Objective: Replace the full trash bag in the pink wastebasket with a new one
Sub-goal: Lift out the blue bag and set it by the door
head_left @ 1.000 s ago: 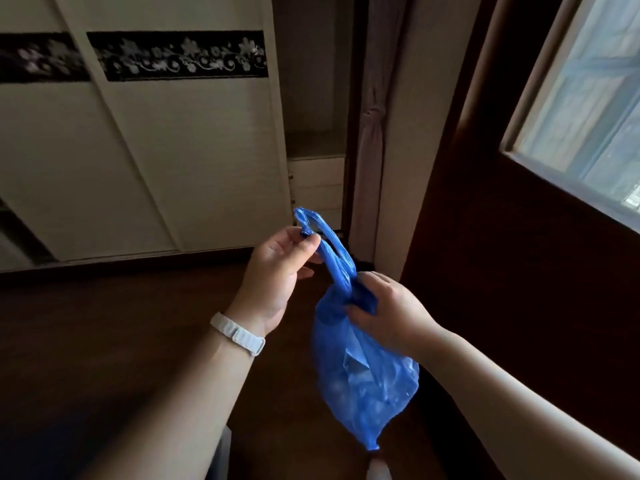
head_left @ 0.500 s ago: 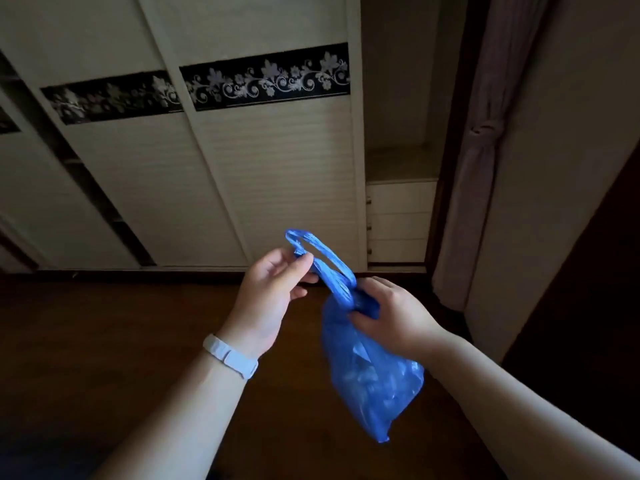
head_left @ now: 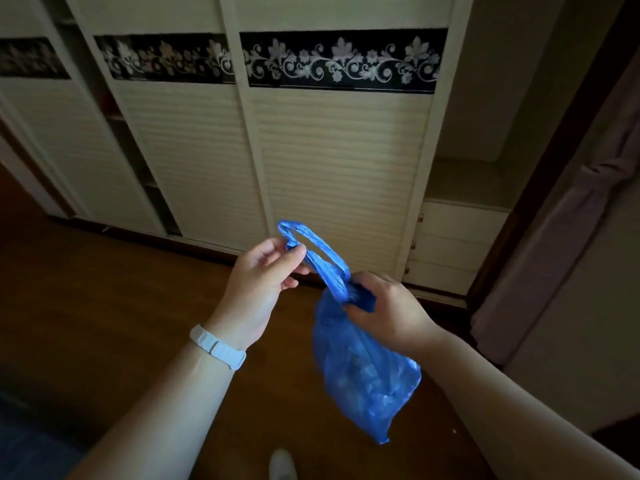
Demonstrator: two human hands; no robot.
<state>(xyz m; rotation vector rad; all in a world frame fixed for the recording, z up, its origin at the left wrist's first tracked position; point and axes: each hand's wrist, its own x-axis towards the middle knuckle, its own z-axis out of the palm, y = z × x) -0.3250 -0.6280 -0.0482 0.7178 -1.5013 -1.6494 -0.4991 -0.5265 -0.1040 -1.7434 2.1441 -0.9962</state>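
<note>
A blue plastic trash bag [head_left: 367,372] with stuff inside hangs in the air in front of me, above the wooden floor. My left hand [head_left: 266,275], a white band on its wrist, pinches the bag's looped handles [head_left: 311,247] between thumb and fingers and holds them up to the left. My right hand [head_left: 384,306] grips the gathered neck of the bag just below the handles. The pink wastebasket is not in view.
A white sliding-door wardrobe [head_left: 329,168] with a black floral band stands straight ahead. To its right are white drawers [head_left: 450,251] under an open shelf, then a pale curtain [head_left: 554,237]. Dark wooden floor [head_left: 104,306] spreads below. A white shoe tip [head_left: 282,464] shows at the bottom.
The view has swung left, away from the window toward the wardrobe. Both hands keep their hold on the bag; its handles stay stretched up to the left.
</note>
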